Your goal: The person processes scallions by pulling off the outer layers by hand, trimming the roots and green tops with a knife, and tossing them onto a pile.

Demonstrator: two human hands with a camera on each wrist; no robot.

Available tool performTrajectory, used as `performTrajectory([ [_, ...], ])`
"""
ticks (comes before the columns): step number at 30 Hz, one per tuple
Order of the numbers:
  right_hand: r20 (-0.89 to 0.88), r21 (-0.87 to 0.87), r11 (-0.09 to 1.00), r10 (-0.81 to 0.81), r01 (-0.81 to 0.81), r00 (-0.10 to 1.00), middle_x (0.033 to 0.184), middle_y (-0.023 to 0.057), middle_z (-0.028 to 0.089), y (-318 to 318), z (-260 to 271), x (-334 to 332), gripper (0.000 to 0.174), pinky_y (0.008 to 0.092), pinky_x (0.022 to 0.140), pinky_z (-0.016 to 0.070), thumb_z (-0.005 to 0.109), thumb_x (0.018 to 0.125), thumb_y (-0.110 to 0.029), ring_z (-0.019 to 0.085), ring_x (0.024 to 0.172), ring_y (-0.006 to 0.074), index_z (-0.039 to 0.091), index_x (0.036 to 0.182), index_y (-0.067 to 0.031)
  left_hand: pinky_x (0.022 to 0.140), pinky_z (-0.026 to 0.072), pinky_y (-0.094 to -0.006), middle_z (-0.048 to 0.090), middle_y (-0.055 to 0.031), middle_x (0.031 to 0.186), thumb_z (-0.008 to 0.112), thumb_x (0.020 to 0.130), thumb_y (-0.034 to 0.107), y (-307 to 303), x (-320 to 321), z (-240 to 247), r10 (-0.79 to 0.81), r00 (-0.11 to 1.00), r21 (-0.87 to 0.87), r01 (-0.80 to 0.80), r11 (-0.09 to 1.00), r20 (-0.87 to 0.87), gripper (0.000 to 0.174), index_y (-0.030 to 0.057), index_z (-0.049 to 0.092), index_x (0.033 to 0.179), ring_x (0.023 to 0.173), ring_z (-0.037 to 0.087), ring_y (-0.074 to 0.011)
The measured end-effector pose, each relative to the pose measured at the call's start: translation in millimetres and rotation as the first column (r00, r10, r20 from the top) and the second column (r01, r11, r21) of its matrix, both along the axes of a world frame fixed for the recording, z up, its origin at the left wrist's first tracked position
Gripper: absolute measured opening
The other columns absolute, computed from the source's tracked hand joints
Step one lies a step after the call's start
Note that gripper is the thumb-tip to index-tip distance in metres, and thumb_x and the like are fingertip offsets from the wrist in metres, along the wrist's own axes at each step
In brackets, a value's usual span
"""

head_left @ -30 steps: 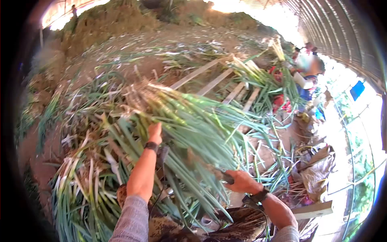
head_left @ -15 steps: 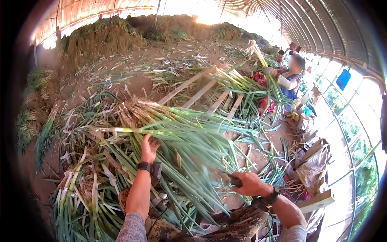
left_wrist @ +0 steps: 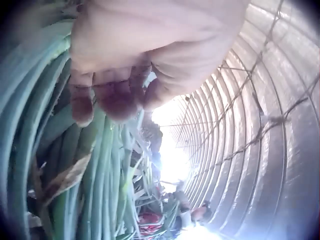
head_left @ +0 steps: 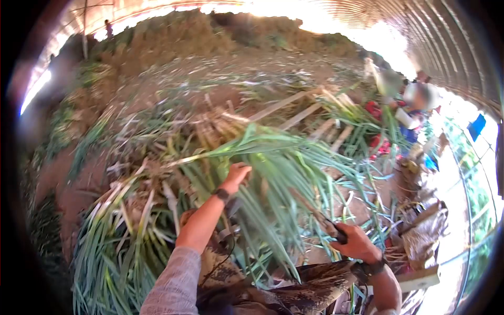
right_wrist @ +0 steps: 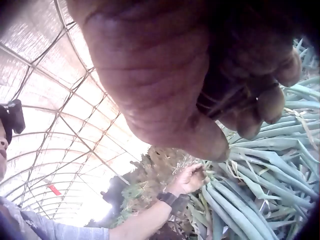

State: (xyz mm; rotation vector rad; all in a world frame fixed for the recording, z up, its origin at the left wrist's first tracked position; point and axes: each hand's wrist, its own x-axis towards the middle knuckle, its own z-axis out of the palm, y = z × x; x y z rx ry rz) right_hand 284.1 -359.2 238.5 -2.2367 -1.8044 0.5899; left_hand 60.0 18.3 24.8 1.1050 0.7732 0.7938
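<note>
A spread of green onions lies in front of me, roots toward the far left, leaves fanned right. One stalk rests across the top. My left hand is at the leaves just below it. The left wrist view shows its fingers loosely bent over the leaves, nothing visible in them. My right hand grips the dark handle of a long, thin, brownish tool, which slants left over the leaf ends. Motion blur hides the tool's exact shape, and the right wrist view does not show it.
More green onions are heaped at left front. Wooden slats stand beyond the spread. Another person is at the right, near crumpled sacks. A large heap rises behind.
The single stalk has appeared across the top of the spread. My left hand, first closed among the leaves, now lies looser below that stalk. The head view has swung about.
</note>
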Motion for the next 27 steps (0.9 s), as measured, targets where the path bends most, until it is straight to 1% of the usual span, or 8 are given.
performTrajectory([
  [4, -0.020, -0.011, 1.000, -0.007, 0.007, 1.000, 0.085, 0.0199, 0.067, -7, -11, 6, 0.043, 0.0463, 0.071, 0.0520, 0.076, 0.075, -0.025, 0.066, 0.080, 0.0402, 0.064, 0.111, -0.0048, 0.043, 0.0488, -0.0338, 0.064, -0.0068, 0.071, 0.062, 0.084, 0.017, 35, -26, -20, 0.357, 0.930, 0.116, -0.346, 0.931, -0.088, 0.017, 0.0012, 0.067, 0.087, 0.059, 0.064, -0.0196],
  [6, 0.001, -0.019, 1.000, 0.011, -0.011, 1.000, 0.084, 0.0198, 0.067, -2, -22, 10, 0.043, 0.0464, 0.071, 0.0518, 0.076, 0.075, -0.025, 0.066, 0.079, 0.0404, 0.064, 0.112, -0.0050, 0.051, 0.0529, -0.0368, 0.066, -0.0088, 0.078, 0.065, 0.087, 0.020, 83, -45, -72, 0.669, 0.720, 0.554, -0.487, 0.675, -0.183, 0.024, 0.0000, 0.066, 0.099, 0.067, 0.067, -0.0245],
  [8, -0.050, -0.015, 1.000, 0.006, -0.006, 0.999, 0.082, 0.0189, 0.067, 8, -37, 16, 0.043, 0.0462, 0.070, 0.0516, 0.077, 0.076, -0.026, 0.066, 0.078, 0.0407, 0.065, 0.111, -0.0058, 0.058, 0.0558, -0.0450, 0.066, -0.0111, 0.087, 0.068, 0.091, 0.029, 132, -55, -133, 0.663, 0.710, 0.173, -0.640, 0.748, -0.238, 0.037, -0.0004, 0.062, 0.112, 0.075, 0.068, -0.0288],
  [10, -0.002, -0.116, 0.993, 0.022, -0.022, 1.000, 0.083, 0.0186, 0.068, 25, -35, 8, 0.040, 0.0468, 0.070, 0.0519, 0.076, 0.078, -0.030, 0.066, 0.079, 0.0403, 0.066, 0.109, -0.0073, 0.060, 0.0561, -0.0509, 0.064, -0.0125, 0.094, 0.069, 0.092, 0.038, 100, -79, -71, 0.419, 0.908, -0.310, -0.403, 0.861, -0.017, 0.047, -0.0007, 0.058, 0.117, 0.079, 0.067, -0.0295],
  [20, -0.079, -0.141, 0.982, 0.114, -0.124, 0.990, 0.085, 0.0205, 0.069, 51, -38, -6, 0.041, 0.0500, 0.071, 0.0516, 0.071, 0.083, -0.033, 0.066, 0.080, 0.0427, 0.062, 0.114, -0.0069, 0.054, 0.0376, -0.0465, 0.051, -0.0052, 0.069, 0.073, 0.089, 0.045, 133, -53, -76, 0.685, 0.720, -0.541, -0.621, 0.567, -0.110, 0.045, 0.0034, 0.059, 0.083, 0.058, 0.045, -0.0210],
  [22, -0.044, -0.200, 0.973, 0.108, -0.115, 0.993, 0.085, 0.0206, 0.069, 48, -34, -4, 0.042, 0.0496, 0.070, 0.0515, 0.072, 0.083, -0.032, 0.066, 0.081, 0.0431, 0.063, 0.114, -0.0059, 0.060, 0.0343, -0.0517, 0.056, -0.0064, 0.081, 0.074, 0.086, 0.052, 141, -60, -98, 0.665, 0.738, -0.388, -0.649, 0.654, -0.114, 0.053, 0.0013, 0.059, 0.080, 0.064, 0.044, -0.0223],
  [24, -0.052, -0.202, 0.971, 0.119, -0.127, 0.992, 0.085, 0.0207, 0.069, 44, -35, -1, 0.043, 0.0494, 0.070, 0.0516, 0.072, 0.082, -0.032, 0.066, 0.081, 0.0430, 0.063, 0.114, -0.0056, 0.061, 0.0344, -0.0518, 0.058, -0.0074, 0.090, 0.075, 0.083, 0.054, 165, -64, -127, 0.620, 0.755, -0.366, -0.650, 0.666, -0.211, 0.056, 0.0007, 0.063, 0.091, 0.070, 0.047, -0.0219],
  [27, -0.071, -0.198, 0.974, 0.096, -0.108, 0.993, 0.085, 0.0213, 0.069, 35, -33, -2, 0.045, 0.0488, 0.071, 0.0519, 0.073, 0.081, -0.033, 0.066, 0.081, 0.0426, 0.063, 0.116, -0.0053, 0.062, 0.0437, -0.0523, 0.060, -0.0074, 0.097, 0.078, 0.083, 0.046, 155, -58, -104, 0.753, 0.655, -0.558, -0.649, 0.517, -0.064, 0.056, 0.0043, 0.062, 0.116, 0.078, 0.056, -0.0236],
])
